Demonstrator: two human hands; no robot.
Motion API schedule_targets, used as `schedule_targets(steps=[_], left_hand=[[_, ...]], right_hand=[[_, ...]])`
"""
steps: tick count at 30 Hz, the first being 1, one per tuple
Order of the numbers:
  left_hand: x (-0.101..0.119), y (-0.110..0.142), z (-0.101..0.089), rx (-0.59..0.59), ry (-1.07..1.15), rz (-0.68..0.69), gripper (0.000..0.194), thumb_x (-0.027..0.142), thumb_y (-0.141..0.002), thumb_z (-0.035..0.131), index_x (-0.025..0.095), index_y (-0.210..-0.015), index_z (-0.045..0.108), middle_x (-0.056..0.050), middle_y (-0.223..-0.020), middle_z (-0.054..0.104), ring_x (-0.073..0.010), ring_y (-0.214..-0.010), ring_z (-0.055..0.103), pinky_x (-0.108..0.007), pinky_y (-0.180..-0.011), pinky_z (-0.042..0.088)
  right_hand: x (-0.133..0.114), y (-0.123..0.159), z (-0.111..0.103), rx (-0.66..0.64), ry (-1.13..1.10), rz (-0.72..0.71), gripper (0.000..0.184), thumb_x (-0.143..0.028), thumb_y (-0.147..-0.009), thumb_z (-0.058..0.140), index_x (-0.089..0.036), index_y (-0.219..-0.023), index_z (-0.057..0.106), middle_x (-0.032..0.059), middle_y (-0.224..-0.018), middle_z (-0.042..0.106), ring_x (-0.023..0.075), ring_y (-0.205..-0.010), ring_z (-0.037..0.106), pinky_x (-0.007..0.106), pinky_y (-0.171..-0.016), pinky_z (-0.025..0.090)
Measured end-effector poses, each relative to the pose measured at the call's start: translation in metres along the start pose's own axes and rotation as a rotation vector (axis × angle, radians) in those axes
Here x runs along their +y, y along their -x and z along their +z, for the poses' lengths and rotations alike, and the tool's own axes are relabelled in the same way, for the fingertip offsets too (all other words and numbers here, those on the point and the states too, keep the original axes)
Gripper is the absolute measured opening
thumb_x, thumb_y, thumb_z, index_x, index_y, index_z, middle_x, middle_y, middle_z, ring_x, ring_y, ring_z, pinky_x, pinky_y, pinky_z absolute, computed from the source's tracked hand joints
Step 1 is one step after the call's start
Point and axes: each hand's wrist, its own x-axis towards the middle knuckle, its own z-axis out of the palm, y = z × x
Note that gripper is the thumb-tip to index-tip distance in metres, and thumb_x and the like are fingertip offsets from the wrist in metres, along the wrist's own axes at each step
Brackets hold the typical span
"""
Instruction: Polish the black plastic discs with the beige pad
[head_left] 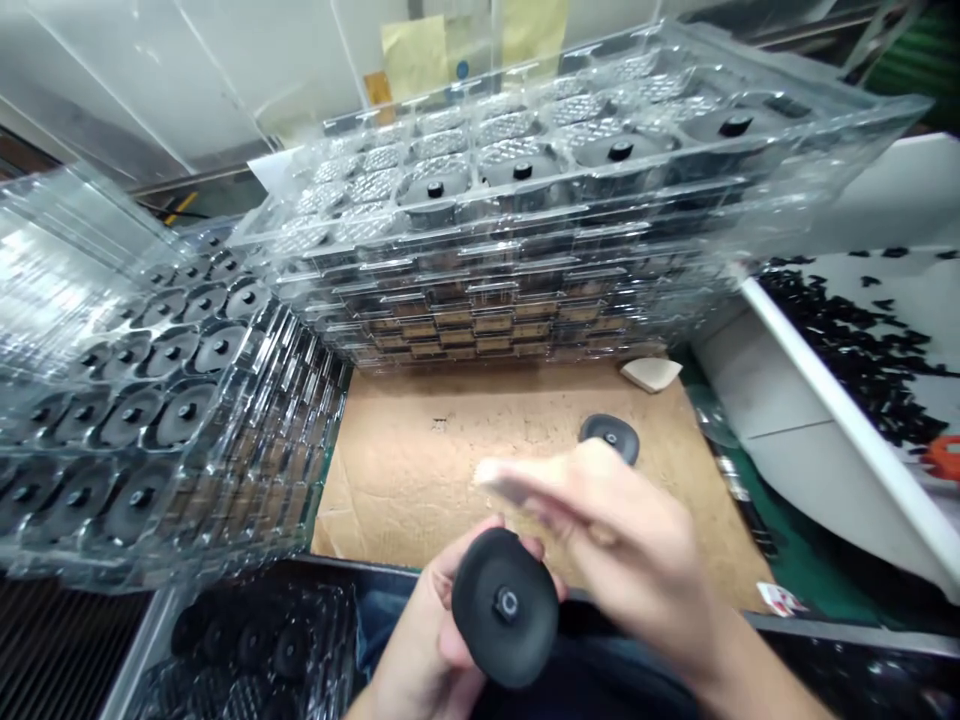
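Note:
My left hand (457,610) is closed around a black rounded plastic cap (517,640), its face with the small central hub turned up toward me. Just above and to the right of it is my right hand (600,510), smeared by motion. One of its fingers points left and has a pale tip; whether it pinches anything small cannot be made out. Behind the right hand, a second black cap (609,436) lies on the cardboard sheet (420,470), partly covered by that hand.
Stacked clear trays (480,260) stand at the back, the top one holding several black caps. More trays (217,400) filled with caps rise at the left. A white bin (832,390) of small black pieces (847,330) stands right. A beige pad (651,374) lies on the cardboard.

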Motion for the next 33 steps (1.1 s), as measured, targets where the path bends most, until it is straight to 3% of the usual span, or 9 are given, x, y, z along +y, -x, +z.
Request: schedule_targets(steps=[3,5,9,13,15,19,24,28,33], left_hand=[[0.003,0.0,0.001,-0.008,0.084,-0.003,0.055,0.038,-0.044,0.083,0.029,-0.096,0.07,0.0,-0.099,0.072,-0.0216,-0.088,0.067,-0.027,-0.078,0.049],[0.005,-0.001,-0.001,-0.016,0.1,0.003,0.052,0.036,-0.045,0.083,0.028,-0.095,0.07,-0.001,-0.098,0.072,-0.022,-0.089,0.067,-0.027,-0.079,0.049],[0.005,-0.003,-0.006,-0.029,0.094,0.046,0.053,0.036,-0.045,0.083,0.025,-0.095,0.07,-0.002,-0.097,0.074,-0.0192,-0.088,0.067,-0.025,-0.083,0.047],[0.002,-0.005,-0.006,-0.075,0.106,0.01,0.055,0.035,-0.046,0.083,0.025,-0.098,0.069,-0.002,-0.1,0.072,-0.0213,-0.091,0.066,-0.027,-0.084,0.047],[0.001,-0.006,-0.004,-0.088,0.095,-0.008,0.052,0.034,-0.049,0.083,0.024,-0.097,0.069,-0.002,-0.099,0.072,-0.0208,-0.09,0.066,-0.027,-0.083,0.047],[0.002,-0.003,-0.002,0.001,0.033,0.004,0.046,0.037,-0.052,0.081,0.022,-0.093,0.07,-0.002,-0.09,0.072,-0.0158,-0.087,0.063,-0.022,-0.078,0.045],[0.005,-0.002,-0.009,0.158,0.024,0.064,0.039,0.03,-0.061,0.077,0.024,-0.099,0.068,-0.003,-0.103,0.069,-0.0166,-0.089,0.062,-0.024,-0.081,0.046],[0.0,-0.006,-0.018,0.105,0.064,0.105,0.051,0.035,-0.057,0.078,0.02,-0.104,0.067,-0.004,-0.092,0.071,-0.0155,-0.084,0.063,-0.022,-0.078,0.048],[-0.003,-0.008,-0.034,0.063,0.21,0.064,0.047,0.037,-0.064,0.072,0.023,-0.108,0.065,-0.009,-0.114,0.066,-0.025,-0.102,0.062,-0.035,-0.095,0.044]], right_hand=[[0.024,0.014,-0.001,0.125,-0.008,0.467,0.022,-0.028,-0.087,0.052,-0.023,-0.104,0.065,0.0028,-0.102,0.069,0.0176,-0.091,0.063,0.029,-0.078,0.051],[0.034,0.032,0.009,0.07,-0.076,0.562,0.023,-0.032,-0.085,0.053,-0.022,-0.101,0.067,0.0035,-0.102,0.07,0.0196,-0.092,0.065,0.03,-0.076,0.054],[0.039,0.066,0.032,-0.011,-0.136,0.564,0.024,-0.033,-0.084,0.053,-0.021,-0.092,0.071,0.0037,-0.091,0.073,0.0206,-0.083,0.069,0.029,-0.07,0.057],[0.023,0.062,0.014,0.124,-0.025,0.565,0.021,-0.031,-0.085,0.053,-0.024,-0.098,0.068,0.0033,-0.102,0.07,0.0212,-0.093,0.065,0.03,-0.076,0.055],[0.008,0.047,-0.002,0.153,0.067,0.369,0.021,-0.028,-0.087,0.053,-0.027,-0.105,0.064,0.0008,-0.103,0.069,0.0185,-0.09,0.065,0.026,-0.073,0.053],[-0.018,0.019,-0.015,-0.105,0.127,-0.112,0.028,-0.018,-0.092,0.042,-0.023,-0.113,0.06,0.0018,-0.083,0.069,0.0156,-0.066,0.06,0.029,-0.06,0.047],[-0.016,0.015,0.0,0.005,0.23,0.01,0.028,-0.012,-0.087,0.047,-0.02,-0.109,0.061,0.0028,-0.076,0.065,0.016,-0.065,0.057,0.03,-0.06,0.043],[0.007,0.014,0.01,-0.078,0.062,0.091,0.027,-0.017,-0.089,0.045,-0.024,-0.106,0.064,0.0011,-0.086,0.07,0.0153,-0.073,0.063,0.029,-0.065,0.048],[0.052,0.033,0.016,-0.111,0.129,0.356,0.024,-0.024,-0.087,0.047,-0.019,-0.096,0.069,0.0066,-0.092,0.072,0.0203,-0.081,0.067,0.032,-0.067,0.053]])
